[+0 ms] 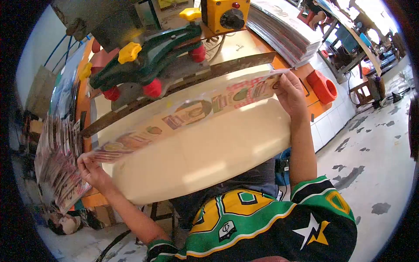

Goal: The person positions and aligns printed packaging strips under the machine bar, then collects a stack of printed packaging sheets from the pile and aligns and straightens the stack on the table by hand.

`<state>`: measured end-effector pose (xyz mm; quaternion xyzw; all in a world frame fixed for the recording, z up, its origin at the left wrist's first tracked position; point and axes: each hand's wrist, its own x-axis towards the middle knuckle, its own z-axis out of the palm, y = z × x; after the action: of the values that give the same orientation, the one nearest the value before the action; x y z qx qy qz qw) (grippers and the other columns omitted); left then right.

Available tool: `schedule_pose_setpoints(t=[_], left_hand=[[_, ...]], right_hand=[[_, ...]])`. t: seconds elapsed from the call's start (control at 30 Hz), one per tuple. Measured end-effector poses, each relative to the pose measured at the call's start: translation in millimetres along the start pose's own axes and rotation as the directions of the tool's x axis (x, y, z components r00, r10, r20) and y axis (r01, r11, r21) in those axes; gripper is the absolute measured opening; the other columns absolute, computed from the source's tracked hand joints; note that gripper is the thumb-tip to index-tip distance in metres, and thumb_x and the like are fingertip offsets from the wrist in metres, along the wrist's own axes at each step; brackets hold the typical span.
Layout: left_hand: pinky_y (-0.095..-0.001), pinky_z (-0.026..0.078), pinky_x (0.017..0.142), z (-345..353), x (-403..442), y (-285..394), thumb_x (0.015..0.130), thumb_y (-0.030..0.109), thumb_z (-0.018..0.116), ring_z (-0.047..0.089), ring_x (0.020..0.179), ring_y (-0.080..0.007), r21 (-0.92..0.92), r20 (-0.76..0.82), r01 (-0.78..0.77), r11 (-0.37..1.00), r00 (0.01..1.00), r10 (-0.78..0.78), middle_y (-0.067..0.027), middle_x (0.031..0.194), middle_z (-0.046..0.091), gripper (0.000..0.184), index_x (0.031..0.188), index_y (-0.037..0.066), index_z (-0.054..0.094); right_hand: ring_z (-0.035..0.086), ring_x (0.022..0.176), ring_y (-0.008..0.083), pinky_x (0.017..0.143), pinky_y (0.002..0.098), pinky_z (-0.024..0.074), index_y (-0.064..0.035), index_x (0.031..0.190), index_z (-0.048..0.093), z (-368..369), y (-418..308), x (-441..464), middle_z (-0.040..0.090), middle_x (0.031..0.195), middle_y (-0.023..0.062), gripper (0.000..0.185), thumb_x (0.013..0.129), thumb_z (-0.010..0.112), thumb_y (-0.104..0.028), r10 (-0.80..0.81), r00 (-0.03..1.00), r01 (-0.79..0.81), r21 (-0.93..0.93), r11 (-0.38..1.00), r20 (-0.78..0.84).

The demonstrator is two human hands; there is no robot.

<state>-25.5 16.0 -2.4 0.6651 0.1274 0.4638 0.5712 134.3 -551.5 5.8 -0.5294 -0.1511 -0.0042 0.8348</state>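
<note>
A long strip of clear, printed plastic film (187, 114) stretches across the pale work board (209, 161) in front of me. My left hand (94, 172) pinches its left end, near the board's left edge. At the far right end, my right hand (291, 91) grips the film between thumb and fingers. Patterns in red, green and brown run along the strip, slightly blurred. Just beyond the strip lies a dark metal bar (183, 91), fixed across the board.
Behind the bar stands a dark green machine frame (152, 56) with yellow knobs and red feet. A yellow control box (225, 16) is beside it. Printed sheets (288, 32) are stacked at back right; more printed pieces (61, 161) stand at left. An orange-red ring (322, 86) sits right.
</note>
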Motion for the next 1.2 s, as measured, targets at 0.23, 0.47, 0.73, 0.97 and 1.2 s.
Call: schedule_pose_setpoints(t=[0.23,0.47,0.73,0.97,1.2], left_hand=[[-0.0275,0.044,0.076,-1,1,7,0.100,0.023,0.057,0.051,0.081,-0.0132,-0.209,0.226,-0.030,0.978,0.971,0.078,-0.0041,0.086,0.053,0.021,0.091,0.004,0.050],[-0.0285,0.038,0.068,2,-1,14,0.096,0.023,0.050,0.045,0.074,-0.0165,-0.300,0.293,-0.015,0.954,0.950,0.108,-0.0077,0.076,0.047,0.024,0.079,0.007,0.043],[-0.0288,0.037,0.066,9,-4,17,0.091,0.023,0.052,0.043,0.072,-0.0158,-0.322,0.197,0.083,0.943,0.980,-0.019,-0.0071,0.074,0.045,0.023,0.078,0.008,0.039],[-0.0282,0.039,0.069,10,-3,19,0.094,0.022,0.053,0.047,0.076,-0.0148,-0.246,0.163,0.098,0.964,0.985,-0.059,-0.0053,0.077,0.048,0.022,0.080,0.009,0.041],[-0.0274,0.041,0.068,11,-5,18,0.095,0.019,0.052,0.049,0.074,-0.0142,-0.276,0.096,0.097,0.956,0.993,-0.073,-0.0049,0.078,0.052,0.020,0.080,0.008,0.044]], right_hand=[[0.058,0.088,0.0116,0.079,0.0263,0.0451,-0.0031,0.104,0.063,-2,2,3,0.065,0.100,0.0058,0.030,0.097,0.059,-0.032,-0.075,0.995,0.075,-0.001,0.997,0.067],[0.054,0.082,0.0112,0.073,0.0246,0.0404,-0.0014,0.094,0.062,-5,1,4,0.062,0.092,0.0059,0.031,0.093,0.057,-0.032,-0.120,0.989,0.129,-0.116,0.985,0.085],[0.055,0.085,0.0115,0.076,0.0250,0.0413,-0.0027,0.104,0.061,29,-9,-1,0.062,0.095,0.0048,0.026,0.091,0.060,-0.025,-0.213,0.971,0.167,-0.328,0.930,-0.108],[0.059,0.101,0.0216,0.088,0.0348,0.0447,-0.0067,0.106,0.065,53,-32,-16,0.065,0.104,0.0061,0.020,0.087,0.069,-0.013,-0.715,0.680,0.279,-0.959,0.047,0.163],[0.059,0.112,0.0245,0.096,0.0401,0.0413,-0.0106,0.110,0.069,74,-29,-24,0.068,0.114,0.0043,0.026,0.086,0.070,-0.022,-0.547,0.744,0.340,-0.922,-0.184,0.384]])
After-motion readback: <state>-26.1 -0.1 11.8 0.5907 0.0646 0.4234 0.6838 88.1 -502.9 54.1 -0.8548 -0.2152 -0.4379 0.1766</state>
